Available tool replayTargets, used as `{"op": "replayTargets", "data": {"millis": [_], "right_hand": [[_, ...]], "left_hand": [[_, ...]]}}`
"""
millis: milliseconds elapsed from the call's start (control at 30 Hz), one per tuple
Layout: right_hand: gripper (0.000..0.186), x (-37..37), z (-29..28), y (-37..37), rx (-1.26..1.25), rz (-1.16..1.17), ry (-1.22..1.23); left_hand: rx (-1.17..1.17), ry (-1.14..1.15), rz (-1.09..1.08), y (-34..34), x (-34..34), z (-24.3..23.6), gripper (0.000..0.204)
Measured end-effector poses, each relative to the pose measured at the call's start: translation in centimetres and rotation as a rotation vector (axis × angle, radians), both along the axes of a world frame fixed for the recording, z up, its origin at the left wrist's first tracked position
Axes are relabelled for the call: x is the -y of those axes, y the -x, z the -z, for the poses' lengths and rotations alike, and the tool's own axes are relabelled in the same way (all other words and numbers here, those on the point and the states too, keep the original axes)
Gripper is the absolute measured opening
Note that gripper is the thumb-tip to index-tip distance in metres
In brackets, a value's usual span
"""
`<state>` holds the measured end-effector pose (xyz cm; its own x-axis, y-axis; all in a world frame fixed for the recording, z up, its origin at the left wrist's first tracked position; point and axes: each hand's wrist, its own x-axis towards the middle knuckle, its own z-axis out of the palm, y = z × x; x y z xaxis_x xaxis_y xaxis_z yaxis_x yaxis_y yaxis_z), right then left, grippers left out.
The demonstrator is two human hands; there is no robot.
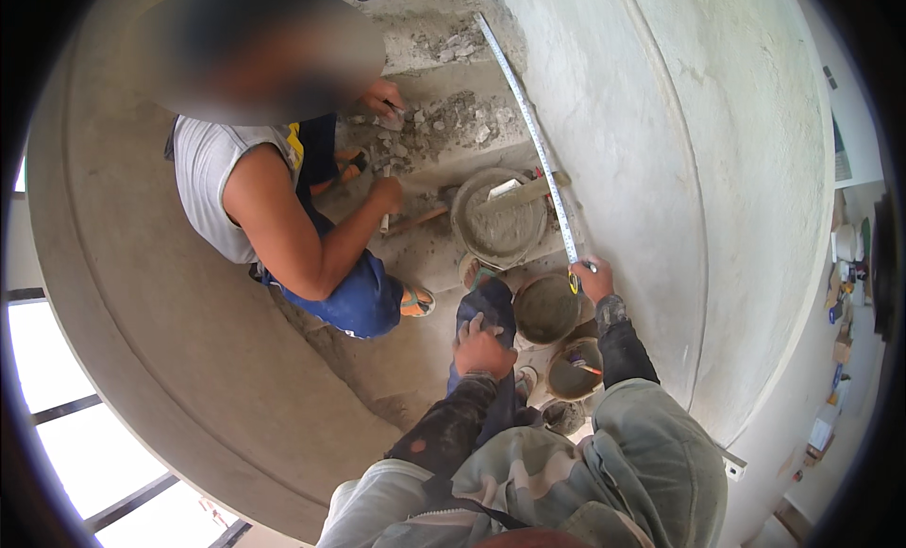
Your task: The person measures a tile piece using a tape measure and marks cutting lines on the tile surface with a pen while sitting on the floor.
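My right hand [593, 280] is closed around a tape measure, near the right-hand wall. Its long white blade [541, 151] runs out from my fingers along the foot of that wall to the far steps. A yellow part of the tape measure shows below my fingers; most of its case is hidden. A slim pale tip sticks out by my thumb, too small to name. My left hand [482, 347] rests on my dark-trousered knee, holding nothing, its fingers apart.
A co-worker [283, 208] crouches at left on the steps, by broken rubble [439, 123]. Ahead of me stands a round mortar pan [497, 253] with a long board [519, 195] across it. Buckets [547, 310] [574, 370] line my right side. Curved walls [623, 151] rise on both sides.
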<state>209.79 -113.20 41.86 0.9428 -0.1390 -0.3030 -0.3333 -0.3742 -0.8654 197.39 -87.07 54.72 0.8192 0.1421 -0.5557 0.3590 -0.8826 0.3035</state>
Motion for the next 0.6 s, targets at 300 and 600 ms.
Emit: {"op": "replayTargets", "data": {"millis": [300, 600], "right_hand": [[0.017, -0.91, -0.21, -0.12, -0.037, 0.015, -0.027], [0.023, -1.18, -0.64, -0.33, -0.086, 0.032, -0.019]], "left_hand": [[-0.023, 0.011, -0.004, -0.33, -0.37, -0.14, 0.050], [-0.034, 0.032, -0.039, -0.88, -0.33, -0.04, 0.051]]}}
